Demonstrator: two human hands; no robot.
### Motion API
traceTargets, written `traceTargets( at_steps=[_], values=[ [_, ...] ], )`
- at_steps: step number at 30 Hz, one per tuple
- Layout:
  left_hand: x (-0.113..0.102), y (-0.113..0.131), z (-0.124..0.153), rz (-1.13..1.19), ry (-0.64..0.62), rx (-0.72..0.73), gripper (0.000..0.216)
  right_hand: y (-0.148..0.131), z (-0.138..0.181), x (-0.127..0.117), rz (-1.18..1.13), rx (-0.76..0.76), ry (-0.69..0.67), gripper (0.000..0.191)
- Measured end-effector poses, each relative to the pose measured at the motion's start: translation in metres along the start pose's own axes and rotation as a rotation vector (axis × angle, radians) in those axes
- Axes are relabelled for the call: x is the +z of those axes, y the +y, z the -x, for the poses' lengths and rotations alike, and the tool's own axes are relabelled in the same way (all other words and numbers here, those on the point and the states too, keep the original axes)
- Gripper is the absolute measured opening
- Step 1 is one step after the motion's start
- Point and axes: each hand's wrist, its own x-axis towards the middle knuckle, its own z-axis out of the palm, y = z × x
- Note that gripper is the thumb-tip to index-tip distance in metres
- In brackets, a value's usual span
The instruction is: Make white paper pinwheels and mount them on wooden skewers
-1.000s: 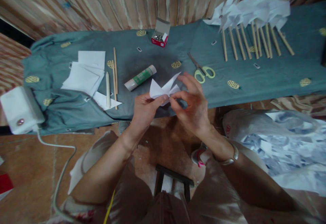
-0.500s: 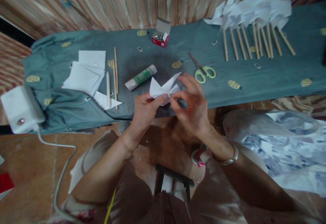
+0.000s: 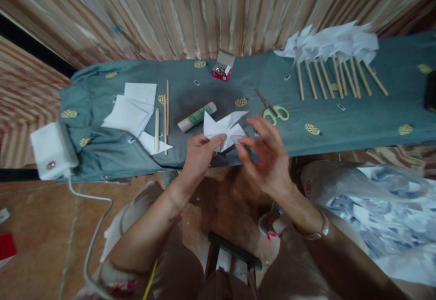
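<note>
In the head view, we see our left hand (image 3: 201, 155) gripping a folded white paper pinwheel (image 3: 221, 128), thumb on top near its middle and the other fingers beneath. The pinwheel is held just above the near edge of the table (image 3: 368, 127), about midway along it. Our right hand (image 3: 267, 154) has thumb and forefinger at the pinwheel's right-hand edge, the other fingers loosely bent; we cannot say whether those two tips pinch the paper or only touch it.

Just beyond the pinwheel, toward the table's left end, we have a tube with a green label (image 3: 197, 117). Scissors (image 3: 274, 110) with pale green handles lie to the right, between the far and near edges. By the far edge, near its middle, stands a small red box (image 3: 222, 72) with its lid raised and shiny metal bits inside. Toward the far right corner, finished pinwheels (image 3: 335, 43) lie in a row, their sticks (image 3: 322, 79) pointing to the near edge.

Toward the left end we see white paper sheets (image 3: 126, 114), two thin rods (image 3: 167, 109) and a pale, candle-like stick (image 3: 157, 129) across a paper triangle (image 3: 148, 142) by the near edge. At the near left corner is a white device (image 3: 54, 150).
</note>
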Motion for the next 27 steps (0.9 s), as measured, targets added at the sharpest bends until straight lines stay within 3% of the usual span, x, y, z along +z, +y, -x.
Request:
traceTargets(
  at_steps=[3,9,14,27],
  values=[
    [-0.002,0.002,0.0,-0.01,-0.007,-0.032,0.02,0.003,0.0,-0.008,-0.016,0.003,0.055,0.01],
    [-0.005,0.008,0.002,0.019,-0.002,-0.039,0.026,0.018,0.001,-0.013,0.012,0.153,0.097,0.014],
    [-0.005,0.013,0.003,0.027,-0.001,-0.059,0.035,0.029,0.005,-0.006,-0.006,0.292,0.0,0.02],
    [-0.009,0.014,0.008,0.059,-0.021,-0.084,0.038,0.04,0.018,0.027,0.031,0.318,-0.097,0.028]
  ],
)
